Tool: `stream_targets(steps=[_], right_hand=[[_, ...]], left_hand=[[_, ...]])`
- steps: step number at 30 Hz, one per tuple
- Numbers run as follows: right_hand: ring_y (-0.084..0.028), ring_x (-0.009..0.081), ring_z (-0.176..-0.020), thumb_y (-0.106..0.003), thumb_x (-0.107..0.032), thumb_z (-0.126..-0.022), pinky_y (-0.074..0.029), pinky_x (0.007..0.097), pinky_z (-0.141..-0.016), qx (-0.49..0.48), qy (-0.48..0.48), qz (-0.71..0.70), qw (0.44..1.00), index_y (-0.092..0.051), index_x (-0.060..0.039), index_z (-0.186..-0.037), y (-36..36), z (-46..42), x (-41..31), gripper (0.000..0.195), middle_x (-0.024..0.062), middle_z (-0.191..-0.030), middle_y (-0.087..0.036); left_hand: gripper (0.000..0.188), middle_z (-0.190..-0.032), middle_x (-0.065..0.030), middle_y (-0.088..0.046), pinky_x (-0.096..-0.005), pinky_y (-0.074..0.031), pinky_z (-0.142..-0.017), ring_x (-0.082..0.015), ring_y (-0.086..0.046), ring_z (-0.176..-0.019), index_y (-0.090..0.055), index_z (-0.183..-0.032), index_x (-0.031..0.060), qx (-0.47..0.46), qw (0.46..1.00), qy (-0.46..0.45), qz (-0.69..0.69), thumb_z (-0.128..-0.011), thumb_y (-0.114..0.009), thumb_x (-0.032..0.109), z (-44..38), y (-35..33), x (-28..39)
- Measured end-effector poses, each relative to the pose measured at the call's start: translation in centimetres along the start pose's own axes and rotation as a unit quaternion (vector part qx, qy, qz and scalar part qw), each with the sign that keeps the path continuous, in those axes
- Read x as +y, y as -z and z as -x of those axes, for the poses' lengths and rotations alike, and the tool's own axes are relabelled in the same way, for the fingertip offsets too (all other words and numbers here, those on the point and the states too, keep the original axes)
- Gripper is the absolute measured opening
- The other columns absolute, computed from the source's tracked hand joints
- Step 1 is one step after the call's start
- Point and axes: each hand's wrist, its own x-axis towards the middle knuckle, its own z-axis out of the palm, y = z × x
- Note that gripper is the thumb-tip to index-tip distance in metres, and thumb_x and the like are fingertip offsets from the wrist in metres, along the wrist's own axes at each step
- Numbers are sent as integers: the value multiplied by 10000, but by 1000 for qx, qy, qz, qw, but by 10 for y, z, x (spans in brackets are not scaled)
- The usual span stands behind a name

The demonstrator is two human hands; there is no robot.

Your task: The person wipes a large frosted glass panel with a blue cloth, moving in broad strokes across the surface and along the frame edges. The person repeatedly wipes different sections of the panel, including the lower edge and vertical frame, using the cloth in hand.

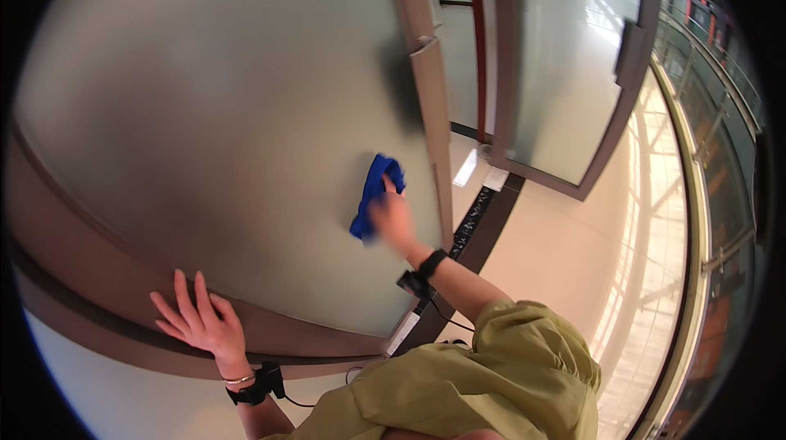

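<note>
A frosted glass door panel [233,114] in a brownish metal frame fills the left of the view. My right hand [393,219], blurred, presses a blue cloth [376,197] against the glass near its right side. A long door handle [431,90] runs along that side of the frame, above the cloth. My left hand [202,320] has its fingers spread over the frame's lower rail [270,317] and holds nothing. Whether its palm touches the rail I cannot tell. Black straps with small devices and cables sit on both wrists.
Another frosted glass door leaf [565,78] stands swung outward on the right. Between the two leaves, a dark threshold strip [473,225] crosses the pale tiled floor [552,243]. A glass railing [706,108] with metal rails curves along the far right.
</note>
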Motion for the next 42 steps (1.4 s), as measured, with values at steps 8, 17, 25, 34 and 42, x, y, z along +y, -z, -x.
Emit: stream_targets(steps=[8, 17, 25, 34, 42], right_hand=[[-595, 535, -1043, -630, -309, -957, -521, 501, -872, 322, 225, -20, 919, -300, -66, -1528, 126, -119, -96, 703, 393, -1329, -461], [-616, 518, -1015, -601, -394, -946, -531, 548, -854, 175, -7, 99, 980, -264, -145, -1548, 84, -105, 64, 734, 354, -1301, -495], [-628, 454, -1060, -514, -415, -965, -498, 483, -915, -11, -188, 1, 982, -607, 32, -1130, 72, 70, 154, 485, 297, -1078, -667], [-646, 416, -1027, -550, -312, -1018, -525, 435, -861, 45, -47, -67, 996, -467, -46, -1414, 243, 114, 71, 484, 261, -1179, -642], [-568, 418, -1157, -699, -148, -814, -525, 458, -924, 33, 105, 324, 940, -585, -188, -1329, 363, 145, 75, 529, 135, -1143, -650]], left_hand=[[390, -1409, -40, -602, -570, -198, -1168, -436, -431, -1400, -704, -1211, 151, 0, 1000, -6, -2, -874, -552, 27, 2, 4, -6], [351, -1430, -60, -581, -571, -183, -1171, -447, -390, -1422, -705, -1193, 128, -11, 999, 8, 37, -900, -536, 35, -5, 3, -4], [264, -1280, -118, -624, -570, -302, -1108, -406, -508, -1294, -662, -1125, 53, -8, 901, -13, 433, -877, -570, 60, 9, 0, 84], [359, -1176, -106, -643, -337, -479, -953, -227, -626, -1065, -582, -1256, 5, -437, 395, 65, 805, -945, -651, 170, 58, -16, 308], [515, -1200, 4, -601, -243, -469, -878, -67, -562, -1026, -501, -1389, 66, -542, 67, 59, 836, -998, -635, 372, 58, 47, 507]])
